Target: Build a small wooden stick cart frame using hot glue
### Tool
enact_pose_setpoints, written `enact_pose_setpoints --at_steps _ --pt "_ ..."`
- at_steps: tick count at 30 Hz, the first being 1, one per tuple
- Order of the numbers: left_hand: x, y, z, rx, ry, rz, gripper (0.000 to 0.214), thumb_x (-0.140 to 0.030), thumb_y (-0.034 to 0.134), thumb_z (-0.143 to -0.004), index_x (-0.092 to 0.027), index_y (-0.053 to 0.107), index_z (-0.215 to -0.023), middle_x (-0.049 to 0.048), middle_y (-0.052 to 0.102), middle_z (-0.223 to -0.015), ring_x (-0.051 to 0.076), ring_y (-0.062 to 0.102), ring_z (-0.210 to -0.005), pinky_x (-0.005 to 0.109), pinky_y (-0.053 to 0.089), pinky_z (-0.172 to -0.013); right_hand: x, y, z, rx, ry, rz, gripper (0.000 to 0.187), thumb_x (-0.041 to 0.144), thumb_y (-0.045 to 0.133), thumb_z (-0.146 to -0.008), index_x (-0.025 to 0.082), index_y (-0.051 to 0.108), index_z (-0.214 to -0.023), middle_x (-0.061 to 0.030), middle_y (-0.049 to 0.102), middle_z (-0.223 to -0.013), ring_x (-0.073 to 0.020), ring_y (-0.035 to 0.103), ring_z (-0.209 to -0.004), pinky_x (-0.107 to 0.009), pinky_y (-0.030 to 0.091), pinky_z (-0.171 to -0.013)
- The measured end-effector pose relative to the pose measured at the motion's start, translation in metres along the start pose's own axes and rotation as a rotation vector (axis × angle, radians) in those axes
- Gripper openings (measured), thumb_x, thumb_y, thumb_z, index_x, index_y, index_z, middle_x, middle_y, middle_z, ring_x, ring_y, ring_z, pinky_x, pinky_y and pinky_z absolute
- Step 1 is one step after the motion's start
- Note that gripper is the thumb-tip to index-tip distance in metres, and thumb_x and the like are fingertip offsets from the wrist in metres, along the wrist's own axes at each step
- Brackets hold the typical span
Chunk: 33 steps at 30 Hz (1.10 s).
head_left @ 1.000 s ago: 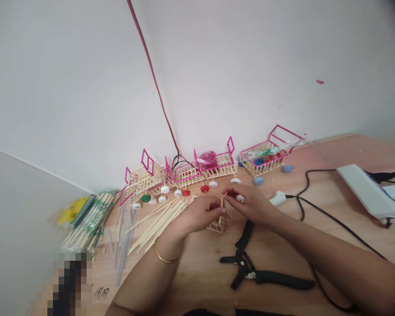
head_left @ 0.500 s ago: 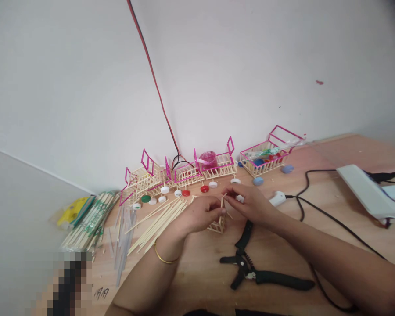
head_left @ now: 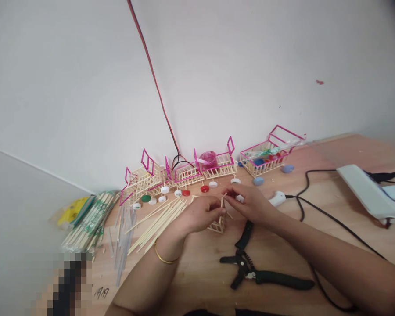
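Note:
My left hand (head_left: 199,214) and my right hand (head_left: 250,202) meet over a small frame of wooden sticks (head_left: 217,225) that rests on the wooden table (head_left: 319,243). The fingers of both hands are pinched on a thin stick (head_left: 222,201) standing up from that frame. A gold bangle sits on my left wrist. Black pliers (head_left: 250,267) lie just in front of my right hand, untouched.
Loose bamboo sticks (head_left: 158,219) and packs of sticks (head_left: 87,221) lie at the left. Pink-edged stick carts (head_left: 184,171) and bottle caps (head_left: 204,188) line the wall. A white glue gun (head_left: 278,198) with a black cord, and a white device (head_left: 368,193), are at the right.

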State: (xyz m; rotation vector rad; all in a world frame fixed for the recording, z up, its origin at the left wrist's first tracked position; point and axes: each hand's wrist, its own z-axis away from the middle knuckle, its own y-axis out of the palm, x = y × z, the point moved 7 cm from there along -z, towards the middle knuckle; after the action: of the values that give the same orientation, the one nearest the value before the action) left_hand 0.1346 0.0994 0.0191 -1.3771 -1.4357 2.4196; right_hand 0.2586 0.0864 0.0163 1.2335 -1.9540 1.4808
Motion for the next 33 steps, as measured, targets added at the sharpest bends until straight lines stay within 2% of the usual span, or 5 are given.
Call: enact_pose_setpoints --at_steps 33 --pt "-0.0011 -0.0004 -0.0005 -0.001 -0.007 -0.005 0.026 -0.037 0.049 -0.083 -0.015 0.060 -0.075 -0.0019 0.051 -0.066 0.010 0.044 -0.059 0.021 0.031 -0.053 -0.0021 0.0002 -0.0009 0.002 0.012 0.009 0.013 0.025 0.051 -0.087 0.019 0.062 -0.089 -0.0042 0.068 -0.081 -0.0181 0.061 -0.074 -0.029 0.043 -0.066"
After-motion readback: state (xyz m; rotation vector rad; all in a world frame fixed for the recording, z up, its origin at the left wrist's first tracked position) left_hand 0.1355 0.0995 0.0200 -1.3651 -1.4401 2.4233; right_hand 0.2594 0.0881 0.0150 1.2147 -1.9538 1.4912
